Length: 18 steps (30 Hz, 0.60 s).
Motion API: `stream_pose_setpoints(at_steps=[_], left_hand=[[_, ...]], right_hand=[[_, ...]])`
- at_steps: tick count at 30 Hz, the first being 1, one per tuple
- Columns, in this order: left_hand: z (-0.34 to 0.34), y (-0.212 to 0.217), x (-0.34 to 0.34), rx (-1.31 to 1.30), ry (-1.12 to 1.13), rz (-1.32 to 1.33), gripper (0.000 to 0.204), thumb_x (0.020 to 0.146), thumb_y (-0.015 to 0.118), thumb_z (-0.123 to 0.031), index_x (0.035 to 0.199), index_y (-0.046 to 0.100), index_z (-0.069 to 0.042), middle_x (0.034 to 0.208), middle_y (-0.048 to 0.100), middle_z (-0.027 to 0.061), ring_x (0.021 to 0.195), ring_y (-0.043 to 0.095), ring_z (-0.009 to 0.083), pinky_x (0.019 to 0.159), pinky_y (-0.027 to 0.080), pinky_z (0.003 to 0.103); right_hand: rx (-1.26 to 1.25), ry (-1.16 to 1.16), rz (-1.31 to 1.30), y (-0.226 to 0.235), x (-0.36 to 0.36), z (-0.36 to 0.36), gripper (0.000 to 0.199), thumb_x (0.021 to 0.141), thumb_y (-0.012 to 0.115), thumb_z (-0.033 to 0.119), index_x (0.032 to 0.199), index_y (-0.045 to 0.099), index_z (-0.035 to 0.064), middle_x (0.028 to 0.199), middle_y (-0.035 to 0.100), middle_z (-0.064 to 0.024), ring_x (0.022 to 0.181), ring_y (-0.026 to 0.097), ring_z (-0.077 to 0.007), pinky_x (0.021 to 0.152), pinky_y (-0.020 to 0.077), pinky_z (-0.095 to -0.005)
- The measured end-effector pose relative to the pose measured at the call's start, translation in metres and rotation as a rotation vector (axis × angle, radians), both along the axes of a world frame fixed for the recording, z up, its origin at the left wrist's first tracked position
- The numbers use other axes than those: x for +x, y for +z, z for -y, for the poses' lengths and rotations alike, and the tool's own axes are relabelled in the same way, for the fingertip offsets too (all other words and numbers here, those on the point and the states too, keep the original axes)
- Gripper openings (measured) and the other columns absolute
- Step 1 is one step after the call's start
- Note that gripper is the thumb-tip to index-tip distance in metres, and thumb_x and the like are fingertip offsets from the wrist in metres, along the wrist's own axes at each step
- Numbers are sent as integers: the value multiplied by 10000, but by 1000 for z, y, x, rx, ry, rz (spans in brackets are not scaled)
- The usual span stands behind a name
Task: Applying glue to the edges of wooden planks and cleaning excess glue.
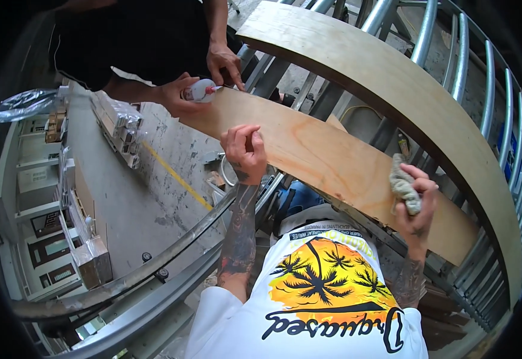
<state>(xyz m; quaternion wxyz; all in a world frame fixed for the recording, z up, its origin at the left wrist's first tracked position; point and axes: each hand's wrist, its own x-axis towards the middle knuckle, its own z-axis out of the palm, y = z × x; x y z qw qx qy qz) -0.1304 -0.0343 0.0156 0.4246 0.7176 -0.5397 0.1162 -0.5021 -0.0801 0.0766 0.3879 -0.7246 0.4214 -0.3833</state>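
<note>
A long plywood board (pixel 332 157) lies slantwise in front of me across a metal frame. My right hand (pixel 419 200) grips a crumpled greyish-white rag (pixel 405 184) against the board's right part. Over the near edge, toward the left end, my left hand (pixel 246 152) is closed with curled fingers; what is inside them, if anything, is hidden. At the board's far left end, a co-worker's hand (pixel 180 96) holds a white squeeze bottle (pixel 202 91) with a red nozzle base. The co-worker's other hand (pixel 224 63) touches near that end.
Beyond the board, a wide curved plywood panel (pixel 356 57) arcs over metal rollers (pixel 461 60). A curved metal rail (pixel 171 257) runs on the left. Wrapped stacked goods (pixel 117 125) stand on the concrete floor (pixel 153 197) near a yellow line. Cardboard boxes (pixel 90 260) are farther left.
</note>
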Motion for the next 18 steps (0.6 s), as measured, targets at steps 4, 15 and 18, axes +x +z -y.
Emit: stream_pose_setpoints(at_steps=[4,15,18], left_hand=[[1,-1,-1,-5,14,-8,120,839,630,-17,916,703,-76,938,667,76,881,562,266,813,452,370],[0,1,-3,3,11,-60,119,830,629,-39,907,709,-84,923,667,64,847,544,253,764,444,350],[1,1,-1,-14,-8,-64,145,810,626,-29,911,712,-86,908,663,66,829,537,248,757,433,348]], right_hand=[[-144,53,-223,-7,12,-8,363,729,663,34,1030,461,65,1262,641,-230,1103,641,-410,964,504,-444],[-72,-33,-243,3,36,2,342,745,625,39,1039,453,63,1266,636,-236,1122,639,-414,987,501,-448],[-44,-71,-253,3,45,5,338,750,612,34,1046,452,66,1270,634,-238,1125,641,-407,990,498,-449]])
